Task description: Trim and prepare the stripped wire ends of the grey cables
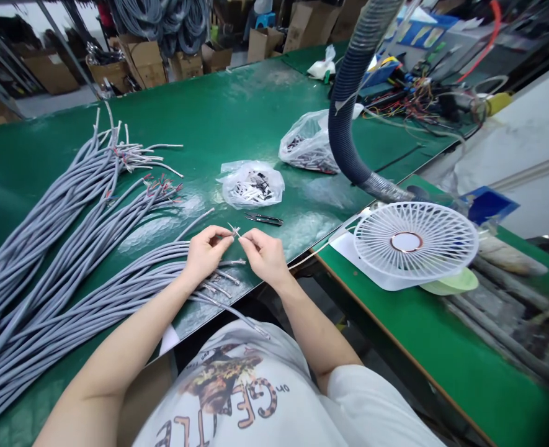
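Head view shows the left hand (204,251) and right hand (265,256) close together, each grip closed in a fine pinch on a short stripped wire end (234,231), just in from the near edge of the green-topped table (209,105). How the thin strands divide between the fingers is too small to tell. With so slight a hold, uneven pull from either hand could let a strand slip or fray. Just beyond the grip lie black-handled metal snips (263,218), close enough to be knocked by a careless movement. Long grey sheathed cables (69,205) fan out under and beside the left forearm (129,335), their bared ends near the hands; dragging that arm across them could tangle them or pull one over the near edge. Toward the middle of the table, a clear plastic bag of small black and white parts (252,185) sits within reach, where a stray cable could catch it.
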Tool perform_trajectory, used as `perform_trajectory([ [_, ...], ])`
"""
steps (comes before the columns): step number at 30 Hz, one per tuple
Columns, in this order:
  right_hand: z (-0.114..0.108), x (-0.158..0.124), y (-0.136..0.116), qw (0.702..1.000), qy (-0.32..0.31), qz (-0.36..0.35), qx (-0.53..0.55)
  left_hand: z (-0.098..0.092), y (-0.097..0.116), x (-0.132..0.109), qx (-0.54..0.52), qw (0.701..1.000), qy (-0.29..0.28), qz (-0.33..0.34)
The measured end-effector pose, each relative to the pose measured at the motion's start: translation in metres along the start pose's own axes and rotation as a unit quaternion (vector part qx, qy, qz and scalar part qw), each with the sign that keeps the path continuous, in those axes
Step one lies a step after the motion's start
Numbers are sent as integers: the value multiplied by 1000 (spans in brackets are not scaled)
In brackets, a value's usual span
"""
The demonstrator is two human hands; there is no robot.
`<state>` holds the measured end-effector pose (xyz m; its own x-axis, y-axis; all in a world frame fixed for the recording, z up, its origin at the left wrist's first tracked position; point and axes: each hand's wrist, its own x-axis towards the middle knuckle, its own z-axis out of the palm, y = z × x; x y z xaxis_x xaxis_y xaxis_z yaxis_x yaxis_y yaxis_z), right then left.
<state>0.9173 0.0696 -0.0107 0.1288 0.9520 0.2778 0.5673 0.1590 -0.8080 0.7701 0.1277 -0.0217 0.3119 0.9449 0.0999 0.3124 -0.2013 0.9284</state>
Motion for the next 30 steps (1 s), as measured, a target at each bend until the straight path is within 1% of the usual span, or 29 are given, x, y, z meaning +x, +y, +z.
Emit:
perform_trajectory([
  [4, 4, 8, 1, 1000, -1, 4, -7, -3, 2, 1, -24, 1000, 9, 15],
  [9, 2, 4, 1, 1000, -19, 11, -11, -3, 0, 2, -9, 999, -13, 32],
  [11, 0, 4, 0, 999, -26, 8, -24, -1, -2, 4, -7, 999, -18, 30],
  [16, -3, 6, -2, 998, -38, 6, -59, 2, -1, 6, 17, 998, -25, 51],
  [18, -3, 7, -3, 997, -43, 4, -62, 2, 0, 7, 1, 999, -25, 30],
  [20, -4, 8, -3, 997, -50, 0, -66, 1, 2, 8, -40, 999, -28, -11],
  [25, -5, 8, -2, 994, -76, -15, -76, -1, 6, 12, -158, 982, -30, -96],
  [28, -6, 7, -2, 993, -83, -19, -82, -2, 5, 13, -179, 977, -27, -112],
  [30, -6, 5, -3, 993, -80, -20, -87, -1, 3, 13, -171, 979, -39, -101],
])
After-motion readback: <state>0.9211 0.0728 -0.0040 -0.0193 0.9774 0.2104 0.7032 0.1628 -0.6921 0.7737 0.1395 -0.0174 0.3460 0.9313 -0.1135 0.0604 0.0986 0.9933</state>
